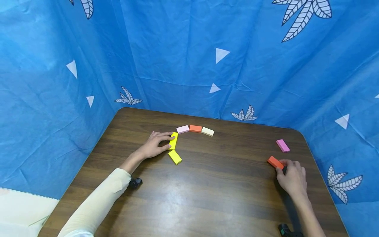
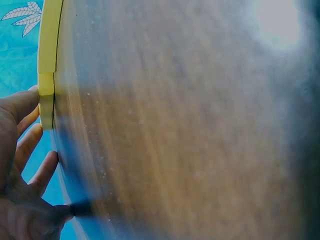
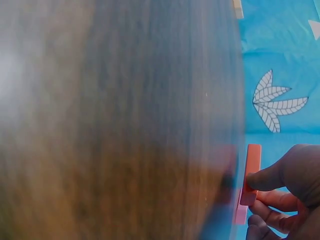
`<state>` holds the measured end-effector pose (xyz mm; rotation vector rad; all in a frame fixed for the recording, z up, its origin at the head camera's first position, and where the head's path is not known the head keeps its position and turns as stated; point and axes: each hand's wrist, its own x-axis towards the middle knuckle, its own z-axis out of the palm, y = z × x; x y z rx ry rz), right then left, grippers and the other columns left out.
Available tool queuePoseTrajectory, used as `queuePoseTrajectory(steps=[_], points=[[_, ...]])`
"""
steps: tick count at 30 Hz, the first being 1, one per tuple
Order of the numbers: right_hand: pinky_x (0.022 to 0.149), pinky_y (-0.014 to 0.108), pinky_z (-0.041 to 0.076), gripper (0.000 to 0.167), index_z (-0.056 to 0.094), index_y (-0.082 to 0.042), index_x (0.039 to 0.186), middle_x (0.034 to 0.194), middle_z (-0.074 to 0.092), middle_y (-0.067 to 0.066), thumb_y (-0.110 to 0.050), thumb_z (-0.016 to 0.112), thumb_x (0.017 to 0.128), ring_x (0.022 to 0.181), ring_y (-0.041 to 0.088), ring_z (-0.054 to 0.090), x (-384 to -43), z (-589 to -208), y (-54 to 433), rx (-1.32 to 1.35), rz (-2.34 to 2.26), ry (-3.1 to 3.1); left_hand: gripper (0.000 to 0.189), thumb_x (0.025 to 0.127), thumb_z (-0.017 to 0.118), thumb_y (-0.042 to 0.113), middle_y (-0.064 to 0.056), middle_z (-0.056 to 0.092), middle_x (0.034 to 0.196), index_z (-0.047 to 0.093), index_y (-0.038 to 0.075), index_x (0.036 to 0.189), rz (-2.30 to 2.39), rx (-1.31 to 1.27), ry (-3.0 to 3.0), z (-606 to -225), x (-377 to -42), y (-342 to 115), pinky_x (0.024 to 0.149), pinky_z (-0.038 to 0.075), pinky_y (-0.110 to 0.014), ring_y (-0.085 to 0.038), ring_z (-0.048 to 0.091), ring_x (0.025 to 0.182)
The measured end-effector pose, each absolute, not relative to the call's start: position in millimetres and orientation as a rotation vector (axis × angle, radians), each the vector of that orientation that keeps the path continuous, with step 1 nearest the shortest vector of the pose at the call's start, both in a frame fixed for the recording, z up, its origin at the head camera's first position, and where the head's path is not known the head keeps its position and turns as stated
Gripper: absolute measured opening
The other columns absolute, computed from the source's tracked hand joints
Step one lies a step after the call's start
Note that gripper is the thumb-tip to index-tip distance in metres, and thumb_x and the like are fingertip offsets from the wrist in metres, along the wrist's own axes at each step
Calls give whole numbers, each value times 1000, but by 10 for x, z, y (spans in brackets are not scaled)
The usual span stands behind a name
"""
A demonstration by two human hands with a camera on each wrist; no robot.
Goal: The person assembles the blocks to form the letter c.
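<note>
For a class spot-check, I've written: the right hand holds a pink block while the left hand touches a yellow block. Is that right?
Not quite: the block in the right hand is orange, as the head view shows. The left hand does touch a yellow block.

A flat, bright yellow rectangular block [image 1: 174, 141] lies lengthwise away from the person on the brown wood-grain surface [image 1: 225, 184], touched by the thumb and fingers of the left hand [image 1: 152, 144]. Its near end sits at a second yellow rectangular block [image 1: 175, 157], turned at an angle. A plain orange-red rectangular block [image 1: 274, 162], slanted, is pinched at its near end by the right hand [image 1: 293, 177], over the surface's right part, near a deep pink rectangular block [image 1: 283, 145].
</note>
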<state>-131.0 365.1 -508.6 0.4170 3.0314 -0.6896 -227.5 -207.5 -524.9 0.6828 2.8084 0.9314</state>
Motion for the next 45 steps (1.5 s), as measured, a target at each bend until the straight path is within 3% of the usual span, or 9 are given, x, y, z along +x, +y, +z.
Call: queuePoseTrajectory(steps=[9, 18, 23, 33, 45], points=[[86, 78, 44, 42, 58, 8, 138, 141, 46, 38, -14, 64, 103, 125, 59, 45, -1244, -5093, 3551, 275, -742, 3060, 46, 106, 71, 27, -6, 51, 169, 65, 19, 151, 940, 684, 2809, -5261, -2276, -2077, 133, 6, -73, -39, 43, 158], [90, 77, 45, 41, 58, 9, 137, 138, 47, 39, -13, 64, 103, 118, 56, 49, -1255, -5140, 3440, 210, -783, 3045, 46, 106, 71, 27, -6, 51, 169, 66, 19, 150, 948, 688, 2809, -5263, -2277, -2076, 133, 7, -73, -39, 43, 157], [89, 72, 46, 39, 59, 10, 136, 135, 49, 36, -12, 64, 103, 112, 52, 52, -1256, -5162, 3350, 167, -802, 3072, 46, 106, 71, 27, -6, 50, 169, 65, 19, 150, 945, 680, 2807, -5268, -2274, -2077, 134, 6, -72, -39, 42, 158], [76, 53, 46, 35, 62, 8, 132, 123, 54, 29, -10, 67, 102, 98, 42, 53, -1253, -5189, 3220, 65, -780, 3131, 46, 106, 71, 27, -5, 50, 169, 65, 20, 150, 949, 688, 2809, -5284, -2272, -2082, 133, 5, -73, -39, 42, 158], [76, 54, 49, 33, 64, 4, 131, 125, 56, 27, -8, 68, 101, 101, 40, 56, -1251, -5182, 3048, -21, -751, 3133, 45, 106, 71, 27, -6, 50, 169, 66, 20, 150, 944, 694, 2818, -5293, -2281, -2081, 132, 6, -75, -40, 43, 157]])
